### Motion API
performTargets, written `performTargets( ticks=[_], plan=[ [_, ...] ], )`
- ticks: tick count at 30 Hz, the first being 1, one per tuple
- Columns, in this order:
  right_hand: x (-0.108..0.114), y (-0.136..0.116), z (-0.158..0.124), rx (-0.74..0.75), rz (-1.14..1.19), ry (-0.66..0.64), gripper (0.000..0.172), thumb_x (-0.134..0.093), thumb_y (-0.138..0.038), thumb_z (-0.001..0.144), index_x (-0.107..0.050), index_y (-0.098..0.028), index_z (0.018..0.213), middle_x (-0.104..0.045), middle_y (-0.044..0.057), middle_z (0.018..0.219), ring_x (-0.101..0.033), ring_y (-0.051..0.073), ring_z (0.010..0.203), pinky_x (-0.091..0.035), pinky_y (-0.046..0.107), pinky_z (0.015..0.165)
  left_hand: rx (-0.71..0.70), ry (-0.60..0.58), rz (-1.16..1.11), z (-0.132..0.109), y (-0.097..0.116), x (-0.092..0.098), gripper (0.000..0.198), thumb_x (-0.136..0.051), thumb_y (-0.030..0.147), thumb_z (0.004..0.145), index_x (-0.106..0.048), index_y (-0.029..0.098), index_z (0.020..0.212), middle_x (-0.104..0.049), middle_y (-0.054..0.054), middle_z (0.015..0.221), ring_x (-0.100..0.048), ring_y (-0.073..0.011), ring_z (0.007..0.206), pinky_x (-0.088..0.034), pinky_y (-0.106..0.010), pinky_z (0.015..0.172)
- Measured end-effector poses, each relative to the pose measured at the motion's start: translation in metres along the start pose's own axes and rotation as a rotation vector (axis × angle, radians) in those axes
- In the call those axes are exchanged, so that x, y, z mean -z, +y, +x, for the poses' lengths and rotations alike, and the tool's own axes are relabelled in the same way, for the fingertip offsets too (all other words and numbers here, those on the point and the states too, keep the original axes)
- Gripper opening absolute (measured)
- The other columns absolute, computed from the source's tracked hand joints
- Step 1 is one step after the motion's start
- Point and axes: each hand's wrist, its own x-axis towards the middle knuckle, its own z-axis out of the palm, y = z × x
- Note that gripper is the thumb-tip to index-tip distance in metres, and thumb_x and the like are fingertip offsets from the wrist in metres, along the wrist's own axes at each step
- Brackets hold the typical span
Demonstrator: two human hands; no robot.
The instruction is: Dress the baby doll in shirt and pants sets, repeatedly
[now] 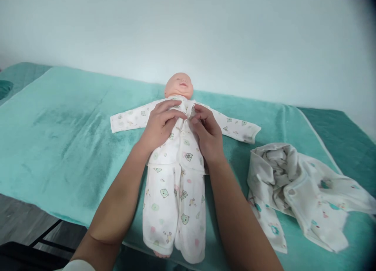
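Note:
A baby doll [178, 85] lies on its back on a teal towel [64, 137], dressed in a white printed top and trousers [173, 208], arms spread sideways. My left hand [160, 124] rests on the doll's chest with fingers pinched on the left edge of the top's front opening. My right hand [205, 131] pinches the right edge of the top near the collar. Both hands meet at the upper chest, just below the doll's chin.
A second crumpled white printed garment [299, 188] lies on the towel to the right of the doll. A pale wall stands behind the table. Dark floor and a black frame [44, 239] show at the lower left past the towel's front edge.

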Motion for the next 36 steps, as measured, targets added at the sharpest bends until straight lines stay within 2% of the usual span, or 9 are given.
performTargets(
  ticks=[3, 5, 9, 12, 16, 21, 23, 29, 36],
  plan=[
    [0.001, -0.006, -0.003, 0.005, -0.052, -0.025, 0.027, -0.066, -0.046, 0.100, -0.077, -0.029, 0.082, -0.068, 0.000, 0.142, -0.055, 0.026, 0.144, -0.035, 0.052, 0.130, 0.001, -0.001, -0.061, -0.001, 0.004, 0.003, 0.033, -0.050, 0.005, 0.091, -0.077, 0.025, 0.089, -0.070, -0.003, 0.142, -0.055, -0.0229, 0.143, -0.043, -0.049, 0.125],
    [0.003, -0.008, -0.005, 0.001, -0.058, -0.038, 0.029, -0.066, -0.048, 0.100, -0.081, -0.030, 0.082, -0.069, -0.001, 0.142, -0.055, 0.027, 0.144, -0.035, 0.053, 0.131, 0.003, -0.054, -0.085, 0.000, 0.007, 0.007, 0.030, -0.051, 0.004, 0.087, -0.073, 0.023, 0.082, -0.070, -0.003, 0.142, -0.056, -0.0245, 0.143, -0.043, -0.052, 0.124],
    [0.005, -0.011, -0.008, -0.003, -0.048, -0.073, 0.026, -0.069, -0.049, 0.098, -0.083, -0.032, 0.083, -0.068, -0.003, 0.145, -0.054, 0.027, 0.146, -0.035, 0.054, 0.132, -0.008, -0.199, -0.104, 0.001, 0.011, 0.018, 0.018, -0.059, 0.012, 0.091, -0.072, 0.023, 0.083, -0.066, -0.006, 0.148, -0.053, -0.0265, 0.147, -0.043, -0.054, 0.124],
    [0.006, -0.011, -0.009, -0.008, -0.037, -0.090, 0.023, -0.072, -0.046, 0.096, -0.083, -0.032, 0.082, -0.067, -0.003, 0.147, -0.053, 0.028, 0.147, -0.033, 0.054, 0.133, -0.001, -0.251, -0.116, 0.001, 0.011, 0.024, 0.010, -0.066, 0.020, 0.093, -0.069, 0.023, 0.083, -0.063, -0.007, 0.152, -0.049, -0.0271, 0.150, -0.038, -0.056, 0.127],
    [0.008, -0.010, -0.009, -0.006, -0.014, -0.114, 0.019, -0.072, -0.042, 0.097, -0.084, -0.034, 0.084, -0.066, -0.004, 0.148, -0.052, 0.028, 0.148, -0.032, 0.055, 0.132, 0.031, -0.301, -0.141, 0.001, 0.010, 0.027, 0.016, -0.070, 0.027, 0.094, -0.068, 0.022, 0.079, -0.059, -0.005, 0.157, -0.044, -0.0291, 0.155, -0.035, -0.057, 0.129],
    [0.009, -0.009, -0.009, 0.019, -0.010, -0.122, 0.021, -0.070, -0.041, 0.098, -0.084, -0.036, 0.083, -0.067, -0.006, 0.147, -0.053, 0.027, 0.146, -0.033, 0.055, 0.131, 0.155, -0.283, -0.202, 0.000, 0.009, 0.029, 0.016, -0.070, 0.034, 0.095, -0.076, 0.024, 0.084, -0.058, -0.001, 0.159, -0.044, -0.0314, 0.155, -0.053, -0.050, 0.112],
    [0.009, -0.009, -0.009, 0.026, -0.014, -0.115, 0.022, -0.070, -0.042, 0.098, -0.084, -0.035, 0.082, -0.068, -0.006, 0.146, -0.055, 0.026, 0.144, -0.034, 0.055, 0.130, 0.195, -0.277, -0.217, -0.001, 0.008, 0.031, 0.014, -0.070, 0.035, 0.094, -0.078, 0.026, 0.087, -0.057, -0.001, 0.160, -0.045, -0.0319, 0.154, -0.056, -0.048, 0.107],
    [0.008, -0.009, -0.010, 0.055, -0.008, -0.111, 0.020, -0.069, -0.040, 0.099, -0.084, -0.035, 0.087, -0.069, -0.004, 0.144, -0.057, 0.026, 0.142, -0.036, 0.053, 0.128, 0.143, -0.315, -0.243, 0.000, 0.007, 0.033, 0.012, -0.074, 0.036, 0.091, -0.081, 0.028, 0.086, -0.058, 0.001, 0.159, -0.040, -0.0322, 0.158, -0.051, -0.051, 0.117],
    [0.008, -0.011, -0.010, 0.050, -0.028, -0.125, 0.021, -0.069, -0.036, 0.098, -0.084, -0.036, 0.083, -0.070, -0.005, 0.142, -0.058, 0.026, 0.140, -0.037, 0.054, 0.128, 0.075, -0.325, -0.225, 0.000, 0.003, 0.034, 0.009, -0.076, 0.035, 0.091, -0.084, 0.030, 0.090, -0.059, 0.000, 0.159, -0.039, -0.0332, 0.159, -0.047, -0.055, 0.124]
  ],
)
